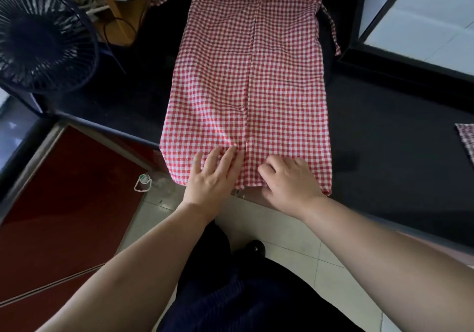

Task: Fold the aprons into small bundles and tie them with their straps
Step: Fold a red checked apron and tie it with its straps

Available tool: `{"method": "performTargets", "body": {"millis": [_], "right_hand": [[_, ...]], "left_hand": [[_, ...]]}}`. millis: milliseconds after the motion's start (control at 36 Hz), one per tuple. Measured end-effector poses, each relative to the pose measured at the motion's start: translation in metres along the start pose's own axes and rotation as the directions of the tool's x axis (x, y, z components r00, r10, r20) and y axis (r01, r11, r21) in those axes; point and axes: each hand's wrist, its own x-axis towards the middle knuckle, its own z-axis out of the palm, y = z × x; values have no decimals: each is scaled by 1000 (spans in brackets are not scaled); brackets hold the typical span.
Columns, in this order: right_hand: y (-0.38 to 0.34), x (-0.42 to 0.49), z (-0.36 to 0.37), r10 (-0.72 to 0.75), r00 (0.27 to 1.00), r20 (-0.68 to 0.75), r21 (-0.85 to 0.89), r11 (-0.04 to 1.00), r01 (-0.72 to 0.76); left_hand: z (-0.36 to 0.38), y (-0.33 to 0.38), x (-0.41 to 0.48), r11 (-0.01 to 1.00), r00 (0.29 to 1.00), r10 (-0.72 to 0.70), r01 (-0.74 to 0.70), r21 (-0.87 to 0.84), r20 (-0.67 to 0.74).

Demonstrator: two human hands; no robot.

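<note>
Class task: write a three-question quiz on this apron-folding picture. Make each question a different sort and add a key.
1. True or false: the checked apron is already rolled into a tied bundle.
2. The left hand and right hand both touch the apron at its: A) far end B) near hem C) middle
3. Fill in: to the left of the apron is a dark ___.
Key: 1 false, it lies stretched out on the dark table; 2 B; 3 fan.
</note>
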Motion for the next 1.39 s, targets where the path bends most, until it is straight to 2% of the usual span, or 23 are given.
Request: {"method": "performTargets", "body": {"millis": [28, 194, 250, 306, 361, 444, 528, 639, 750, 861, 944, 1028, 1111, 1222, 1389], "right_hand": [[1, 0, -2, -11, 999, -53, 46, 999, 14], [14, 3, -23, 22, 994, 107, 260, 964, -50], [15, 6, -30, 12, 989, 148, 279, 959, -54], [15, 10, -36, 33, 983, 182, 289, 953, -86], [12, 13, -38, 58, 979, 197, 323, 939, -120], [4, 16, -38, 68, 976, 205, 417, 896, -150], [0, 24, -44, 65, 975, 212, 481, 862, -162], [5, 34, -54, 104, 955, 277, 538, 807, -243], [11, 40, -64, 74, 912, 404, 466, 841, -275], [12, 44, -65, 93, 847, 524, 324, 897, -300], [16, 51, -67, 132, 833, 537, 341, 870, -357], [21, 59, -70, 162, 832, 531, 374, 836, -402], [28, 67, -68, 208, 828, 520, 314, 855, -412], [32, 77, -69, 260, 826, 500, 221, 884, -412], [35, 86, -71, 268, 826, 496, 143, 913, -382]], "left_hand": [[-2, -1, 1, 1000, 1000, -6, 6, 3, 0], [-26, -5, 13, 985, 998, -12, 23, -168, 68], [-44, -9, 20, 954, 973, -13, 81, -290, 229], [-56, -15, 26, 968, 912, -3, 106, -228, 410], [-59, -16, 28, 988, 871, -9, 84, -132, 491], [-53, -8, 25, 985, 859, -70, 140, -102, 506], [-51, -5, 27, 945, 914, -168, 256, -202, 368], [-55, -11, 36, 933, 896, -83, 223, -281, 436], [-67, -25, 51, 924, 853, -31, 223, -309, 521], [-79, -36, 69, 915, 759, -14, 272, -298, 651], [-82, -48, 79, 868, 709, 7, 345, -357, 705], [-79, -62, 81, 800, 674, -45, 466, -377, 738], [-71, -77, 87, 756, 652, -83, 534, -379, 754], [-66, -85, 99, 782, 666, -90, 508, -362, 741], [-62, -84, 110, 868, 609, -85, 434, -242, 789]]}}
